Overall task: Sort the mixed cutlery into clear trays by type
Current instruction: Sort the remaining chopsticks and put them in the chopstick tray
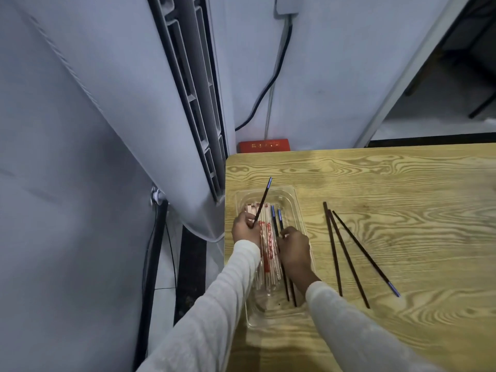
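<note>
A clear plastic tray [292,200] lies at the left edge of the wooden table [389,183]. It holds a bundle of paper-wrapped disposable chopsticks [268,245] and two dark chopsticks [276,224] with blue ends. My left hand [245,228] grips one dark chopstick [264,198], which tilts up and away over the tray. My right hand [294,251] is over the tray and pinches the dark chopsticks lying in it. Three dark chopsticks [349,253] lie loose on the table to the right of the tray.
A tall white air conditioner [150,108] stands just left of the table. A red box [264,145] sits against the wall behind the table's far corner, with cables above it. Bare wood spreads to the right.
</note>
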